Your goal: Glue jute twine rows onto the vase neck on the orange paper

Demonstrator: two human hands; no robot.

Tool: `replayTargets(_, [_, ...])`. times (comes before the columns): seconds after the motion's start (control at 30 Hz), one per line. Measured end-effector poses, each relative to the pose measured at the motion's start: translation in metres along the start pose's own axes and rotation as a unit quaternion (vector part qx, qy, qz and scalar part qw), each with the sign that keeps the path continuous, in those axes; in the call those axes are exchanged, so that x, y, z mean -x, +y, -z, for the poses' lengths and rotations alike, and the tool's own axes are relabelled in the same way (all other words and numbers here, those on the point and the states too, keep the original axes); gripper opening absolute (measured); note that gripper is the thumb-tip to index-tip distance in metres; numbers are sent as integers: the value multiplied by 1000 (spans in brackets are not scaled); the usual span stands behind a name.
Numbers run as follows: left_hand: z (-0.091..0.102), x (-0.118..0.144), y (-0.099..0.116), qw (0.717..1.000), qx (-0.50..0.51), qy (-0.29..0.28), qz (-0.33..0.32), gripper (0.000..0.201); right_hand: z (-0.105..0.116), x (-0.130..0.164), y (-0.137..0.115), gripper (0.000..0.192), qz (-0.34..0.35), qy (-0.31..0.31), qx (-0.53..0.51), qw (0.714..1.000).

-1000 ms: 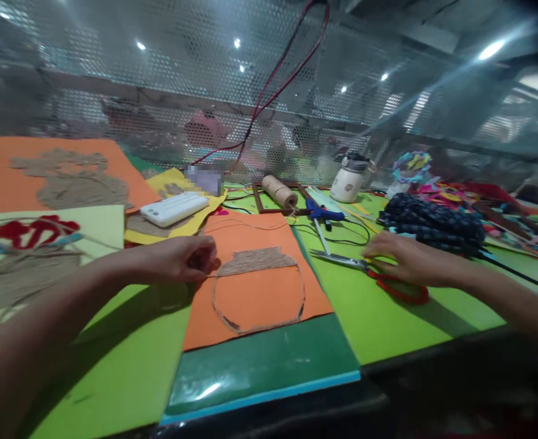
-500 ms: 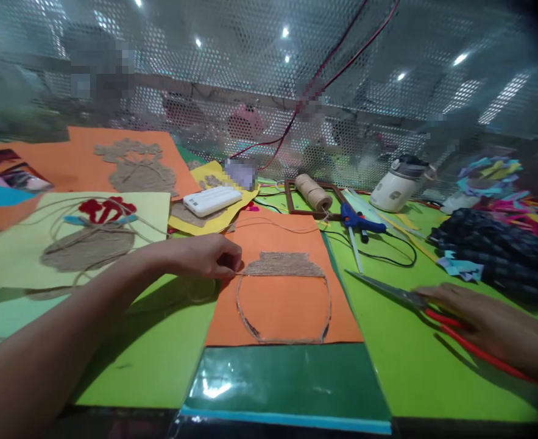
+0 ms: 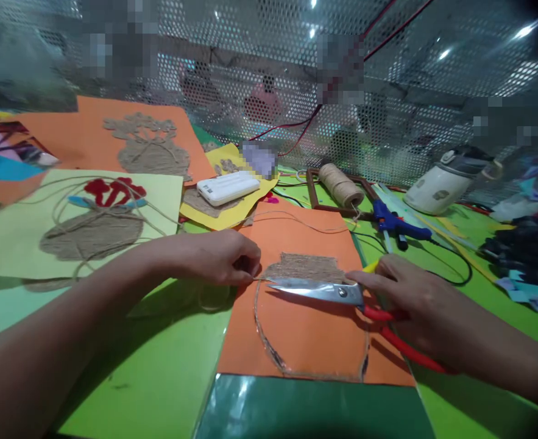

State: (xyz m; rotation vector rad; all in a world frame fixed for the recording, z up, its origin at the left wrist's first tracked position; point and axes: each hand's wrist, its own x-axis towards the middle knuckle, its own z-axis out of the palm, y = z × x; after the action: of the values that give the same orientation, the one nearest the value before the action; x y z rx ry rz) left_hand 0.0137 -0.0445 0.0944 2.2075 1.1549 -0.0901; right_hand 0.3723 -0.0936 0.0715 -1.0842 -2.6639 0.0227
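Note:
My left hand (image 3: 220, 256) pinches a strand of jute twine (image 3: 262, 280) at the left edge of an orange sheet (image 3: 305, 329). That sheet carries a pot outline made of twine, with a filled band of twine (image 3: 305, 267) across the top. My right hand (image 3: 399, 289) grips red-handled scissors (image 3: 323, 291) and holds them over the sheet. The blades point left, and their tip is right by the pinched strand and my left fingers.
A twine spool (image 3: 340, 185) lies on a brown frame behind the sheet, with a blue glue gun (image 3: 394, 223) and a white bottle (image 3: 440, 188) to the right. A white power bank (image 3: 228, 187) rests on yellow paper. Finished twine pictures (image 3: 90, 231) lie at left. Perforated mesh stands behind.
My right hand picked the scissors up from the green surface at right and brought them left over the orange sheet, tip to the strand. My left hand kept its pinch.

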Motion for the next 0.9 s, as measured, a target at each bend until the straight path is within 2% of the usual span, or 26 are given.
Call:
replayTargets(0.1, [0, -1, 1, 1000, 10, -4, 3, 15, -7, -14, 3, 46, 18, -19, 31, 999])
replayTargets(0.27, [1, -2, 1, 1000, 14, -12, 18, 13, -10, -15, 9, 39, 19, -58, 58, 996])
replayTargets(0.5, [0, -2, -3, 999, 43, -10, 10, 17, -19, -14, 11, 44, 22, -58, 77, 995])
replayTargets(0.7, [0, -2, -6, 999, 43, -18, 6, 18, -19, -12, 13, 50, 55, -35, 87, 994])
replayTargets(0.9, [1, -2, -4, 999, 28, -22, -1, 18, -17, -14, 11, 35, 82, -17, 97, 992])
